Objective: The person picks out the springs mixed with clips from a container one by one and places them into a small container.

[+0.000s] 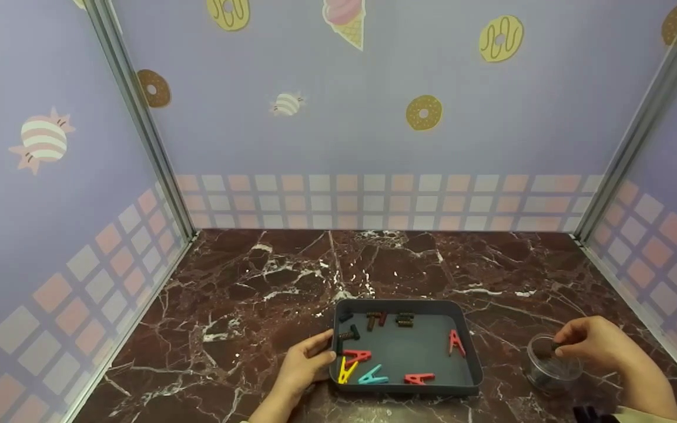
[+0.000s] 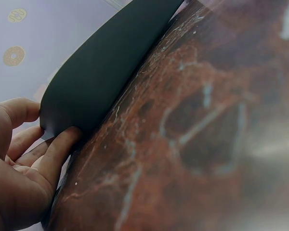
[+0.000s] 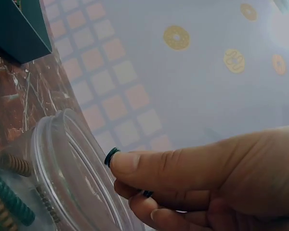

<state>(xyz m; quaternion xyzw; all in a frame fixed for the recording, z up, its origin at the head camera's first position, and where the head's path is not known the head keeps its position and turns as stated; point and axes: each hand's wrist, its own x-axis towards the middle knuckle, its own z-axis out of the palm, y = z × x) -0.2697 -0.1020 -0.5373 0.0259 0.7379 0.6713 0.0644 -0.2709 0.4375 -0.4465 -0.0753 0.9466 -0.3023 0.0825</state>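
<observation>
My left hand [image 1: 302,365] holds the left side of a dark grey tray [image 1: 472,376]. In the left wrist view the thumb and fingers [image 2: 62,144] meet the tray's outer wall [image 2: 101,67]. Over the mouth of a clear plastic jar [image 1: 553,376], my right hand [image 1: 600,343] pinches a small dark green spring [image 3: 112,156], mostly covered by thumb and fingers. Inside the jar lie several springs, among them a green spring [image 3: 14,199] and a brown spring [image 3: 14,163].
Inside the tray are dark springs [image 1: 347,336], brown springs [image 1: 405,320], red clips [image 1: 456,342], a yellow clip [image 1: 347,370] and a blue clip [image 1: 374,375]. The marbled table [image 1: 244,305] is bounded by patterned walls [image 1: 374,147] at the back and both sides.
</observation>
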